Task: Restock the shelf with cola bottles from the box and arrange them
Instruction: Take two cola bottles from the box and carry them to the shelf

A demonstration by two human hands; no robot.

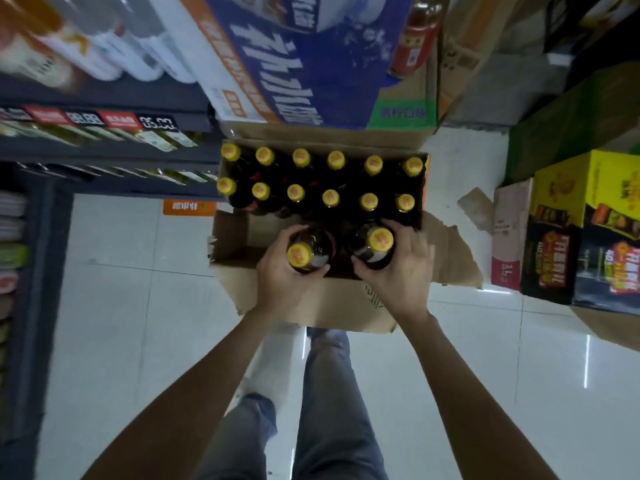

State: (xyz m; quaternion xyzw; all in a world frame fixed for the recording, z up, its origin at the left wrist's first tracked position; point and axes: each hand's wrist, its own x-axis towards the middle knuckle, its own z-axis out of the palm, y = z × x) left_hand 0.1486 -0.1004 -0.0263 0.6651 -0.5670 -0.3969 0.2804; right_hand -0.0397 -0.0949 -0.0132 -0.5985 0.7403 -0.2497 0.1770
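dark cola bottles with yellow screw caps (330,197) stand upright in an open brown cardboard box (242,244) on the glossy white tiled floor (138,306), seen from the head camera looking straight down. two rows of six bottles fill the far part of the box, caps close together; the near left corner of the box shows bare cardboard.

the left hand (280,275) grips one dark bottle with a yellow cap (300,255) by its shoulder, fingers curled round the far side and thumb round the near side. just beside it, the right hand (398,271) grips a second dark bottle with a yellow cap (380,239) the same way, fingers wrapped on its right side and thumb under its near edge. both held bottles sit at the near edge of the box, caps higher toward the camera than the rest, almost touching each other.

the near flap of the box hangs outward over the person's grey trouser legs (329,393). at left, a dark shelf unit with price tags (104,119) carries blurred goods. beyond the box lies a blue and white printed carton (304,64); at right stands a yellow and black printed carton (588,230).
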